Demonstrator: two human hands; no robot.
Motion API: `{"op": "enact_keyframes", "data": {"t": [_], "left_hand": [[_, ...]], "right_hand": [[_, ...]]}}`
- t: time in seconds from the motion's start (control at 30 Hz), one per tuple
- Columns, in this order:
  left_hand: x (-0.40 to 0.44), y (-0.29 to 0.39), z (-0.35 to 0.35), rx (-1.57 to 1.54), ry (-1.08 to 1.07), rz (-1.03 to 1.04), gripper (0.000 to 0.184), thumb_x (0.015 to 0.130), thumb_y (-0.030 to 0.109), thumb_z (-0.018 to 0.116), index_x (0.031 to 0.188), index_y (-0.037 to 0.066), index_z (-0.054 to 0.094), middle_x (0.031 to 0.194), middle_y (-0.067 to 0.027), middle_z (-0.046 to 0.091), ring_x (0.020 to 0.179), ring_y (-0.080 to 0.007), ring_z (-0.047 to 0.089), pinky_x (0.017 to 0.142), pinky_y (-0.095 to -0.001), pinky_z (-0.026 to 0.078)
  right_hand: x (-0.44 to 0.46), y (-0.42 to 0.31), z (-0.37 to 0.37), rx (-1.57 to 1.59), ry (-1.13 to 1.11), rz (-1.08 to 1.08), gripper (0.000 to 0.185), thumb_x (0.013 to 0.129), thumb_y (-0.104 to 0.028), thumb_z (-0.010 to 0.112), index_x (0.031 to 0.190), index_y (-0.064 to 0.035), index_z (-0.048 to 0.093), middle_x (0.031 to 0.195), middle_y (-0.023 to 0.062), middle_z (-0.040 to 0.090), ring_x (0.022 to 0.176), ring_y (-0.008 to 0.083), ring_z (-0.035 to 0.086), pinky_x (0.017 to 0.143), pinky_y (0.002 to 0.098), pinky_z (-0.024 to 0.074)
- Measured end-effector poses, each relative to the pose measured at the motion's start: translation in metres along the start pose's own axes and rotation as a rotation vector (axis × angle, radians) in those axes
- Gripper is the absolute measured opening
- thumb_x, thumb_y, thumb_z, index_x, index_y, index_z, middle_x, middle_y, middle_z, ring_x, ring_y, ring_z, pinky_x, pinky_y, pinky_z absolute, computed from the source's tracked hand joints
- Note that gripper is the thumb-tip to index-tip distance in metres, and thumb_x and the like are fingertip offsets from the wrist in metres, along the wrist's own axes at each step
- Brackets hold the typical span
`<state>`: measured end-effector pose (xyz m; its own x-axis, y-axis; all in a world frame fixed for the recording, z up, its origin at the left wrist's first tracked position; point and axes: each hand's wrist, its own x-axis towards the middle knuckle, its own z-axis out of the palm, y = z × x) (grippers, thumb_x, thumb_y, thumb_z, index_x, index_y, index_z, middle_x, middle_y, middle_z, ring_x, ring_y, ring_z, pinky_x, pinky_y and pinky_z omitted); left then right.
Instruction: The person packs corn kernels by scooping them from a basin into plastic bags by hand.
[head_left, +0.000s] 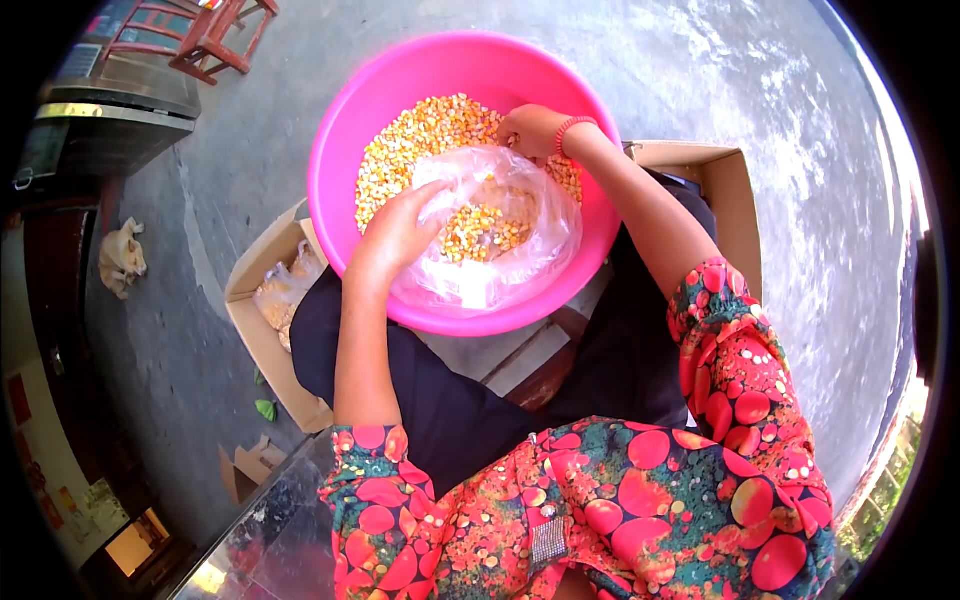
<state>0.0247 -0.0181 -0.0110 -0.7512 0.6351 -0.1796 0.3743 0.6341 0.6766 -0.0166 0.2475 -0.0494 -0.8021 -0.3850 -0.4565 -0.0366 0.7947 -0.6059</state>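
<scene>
A pink plastic basin (335,130) rests over my lap with loose yellow corn kernels (425,125) along its far and left sides. Inside it lies a clear plastic bag (540,225), its mouth spread wide and some kernels at its bottom. My left hand (400,230) is closed on the near left edge of the bag. On the far right, my right hand (535,132), with a red beaded bracelet (572,128) at the wrist, curls down into the kernels beside the bag's rim. Its fingertips are partly hidden.
An open cardboard box (265,250) at my left holds filled clear bags (285,290). Another cardboard box (730,190) stands at my right. A wooden chair (215,40) is at the upper left, and a pale crumpled sack (122,258) lies on the concrete floor (260,120).
</scene>
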Motion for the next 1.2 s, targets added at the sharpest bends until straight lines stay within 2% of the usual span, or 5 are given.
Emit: {"op": "enact_keyframes", "data": {"t": [0.43,0.57,0.87,1.07,1.2], "left_hand": [[0.001,0.0,0.002,0.007,-0.025,-0.071,0.045,0.076,0.008,0.062,0.121,0.009,0.056,0.113,-0.0188,0.059,0.105,-0.0324,0.057,0.091,-0.0382,0.044],[0.0,0.012,-0.003,0.042,0.0,-0.146,0.046,0.076,0.005,0.061,0.122,0.008,0.055,0.113,-0.0193,0.059,0.107,-0.0326,0.056,0.092,-0.0384,0.043],[0.005,0.0,0.0,0.086,0.252,-0.034,0.041,0.076,-0.004,0.049,0.113,0.012,0.061,0.104,-0.0174,0.061,0.095,-0.0344,0.059,0.082,-0.042,0.047],[0.003,0.001,-0.008,0.056,0.425,-0.064,0.038,0.076,-0.006,0.05,0.105,0.013,0.066,0.097,-0.0157,0.061,0.09,-0.0327,0.06,0.078,-0.0393,0.048],[0.003,0.006,-0.011,0.133,0.504,0.009,0.038,0.075,-0.007,0.051,0.102,0.014,0.068,0.094,-0.0151,0.061,0.088,-0.0323,0.059,0.077,-0.0387,0.048]], "right_hand": [[-0.041,-0.058,-0.022,0.677,-0.214,-0.334,0.024,0.082,0.002,0.054,0.103,-0.0034,0.062,0.092,0.0022,0.064,0.08,0.0102,0.061,0.066,0.0239,0.0558],[-0.04,-0.054,-0.01,0.305,0.013,-0.604,0.025,0.08,0.001,0.061,0.103,-0.0063,0.064,0.095,0.0026,0.066,0.084,0.0132,0.06,0.075,0.0281,0.0508],[-0.023,-0.03,-0.004,-0.237,0.228,-0.109,0.03,0.073,-0.03,0.066,0.088,-0.0044,0.063,0.084,0.0137,0.065,0.082,0.0287,0.062,0.073,0.0378,0.0476],[-0.042,-0.058,-0.015,0.249,0.061,-0.399,0.013,0.073,-0.016,0.06,0.079,-0.0047,0.058,0.075,0.0149,0.061,0.075,0.0328,0.06,0.068,0.0418,0.0452],[-0.026,-0.039,-0.01,-0.197,0.335,-0.2,0.012,0.072,-0.006,0.055,0.083,-0.0035,0.058,0.077,0.0157,0.062,0.078,0.0323,0.06,0.069,0.0406,0.0463]]}}
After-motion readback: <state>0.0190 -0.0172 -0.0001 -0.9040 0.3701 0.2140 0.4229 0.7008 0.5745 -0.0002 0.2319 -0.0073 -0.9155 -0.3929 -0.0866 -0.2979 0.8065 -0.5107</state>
